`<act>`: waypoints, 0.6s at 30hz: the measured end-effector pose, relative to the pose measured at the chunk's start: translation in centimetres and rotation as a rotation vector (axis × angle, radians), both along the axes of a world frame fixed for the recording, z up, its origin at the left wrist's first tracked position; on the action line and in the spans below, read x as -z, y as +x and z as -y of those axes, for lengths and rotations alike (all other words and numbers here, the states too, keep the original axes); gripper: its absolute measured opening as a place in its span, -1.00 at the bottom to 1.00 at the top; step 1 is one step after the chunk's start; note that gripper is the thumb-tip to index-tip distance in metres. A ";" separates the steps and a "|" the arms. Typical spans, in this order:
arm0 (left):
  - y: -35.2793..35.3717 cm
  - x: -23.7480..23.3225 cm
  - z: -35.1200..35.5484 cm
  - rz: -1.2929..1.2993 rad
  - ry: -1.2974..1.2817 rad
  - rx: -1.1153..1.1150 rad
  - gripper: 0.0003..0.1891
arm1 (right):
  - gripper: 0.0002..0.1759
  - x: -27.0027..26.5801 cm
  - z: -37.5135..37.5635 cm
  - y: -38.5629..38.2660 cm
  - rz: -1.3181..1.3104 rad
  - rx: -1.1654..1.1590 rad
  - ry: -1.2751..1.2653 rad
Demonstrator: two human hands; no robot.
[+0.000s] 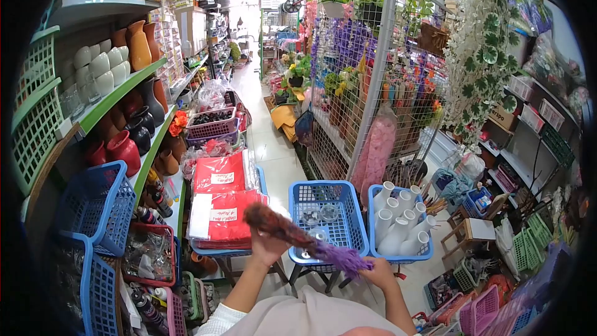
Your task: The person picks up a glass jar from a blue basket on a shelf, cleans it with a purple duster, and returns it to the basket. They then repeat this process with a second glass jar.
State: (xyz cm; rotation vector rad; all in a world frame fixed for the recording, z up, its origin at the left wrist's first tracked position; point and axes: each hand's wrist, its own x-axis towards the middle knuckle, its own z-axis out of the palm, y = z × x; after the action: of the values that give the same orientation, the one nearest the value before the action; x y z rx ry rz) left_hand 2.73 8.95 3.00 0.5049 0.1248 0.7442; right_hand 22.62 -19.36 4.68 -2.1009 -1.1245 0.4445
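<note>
While both hands sit low in the centre of the frame, the left hand [267,247] closes around the brown end of a flower bundle [298,235] and the right hand [379,272] grips its purple end. The bundle slants in front of a blue basket [329,196], left of the white vases [398,224].

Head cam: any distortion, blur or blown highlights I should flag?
Head view: strong fisheye, with black vignette at the corners and the left shelves bowing. Head view: the far end of the aisle is blown out white. Head view: the brown-and-purple bundle, held in the left hand and right hand, is soft, likely motion blur; the blue basket behind it is sharp.
</note>
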 end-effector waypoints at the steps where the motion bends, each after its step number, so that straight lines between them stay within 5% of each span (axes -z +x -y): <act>1: -0.3 -0.2 0.3 0.105 -0.153 0.167 -0.37 | -0.59 0.2 -0.7 0.0 0.002 -0.001 0.001; 2: -0.7 -0.5 0.5 0.210 -0.304 0.334 -0.34 | -0.57 0.5 -1.6 0.1 -0.006 0.075 0.030; 6: -1.0 -1.5 2.5 -0.043 -0.358 0.212 -0.30 | -0.50 1.3 -5.2 0.4 -0.005 0.227 0.037; 18: -5.4 -1.6 2.9 0.019 -0.351 0.052 -0.29 | -0.52 15.6 -12.8 4.5 0.259 0.038 -0.107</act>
State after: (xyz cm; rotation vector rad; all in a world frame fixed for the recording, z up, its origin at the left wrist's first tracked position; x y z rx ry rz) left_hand -2.63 6.05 4.58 0.1659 0.2188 0.6585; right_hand 27.14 -6.59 -10.88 -2.3199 -1.2261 0.2222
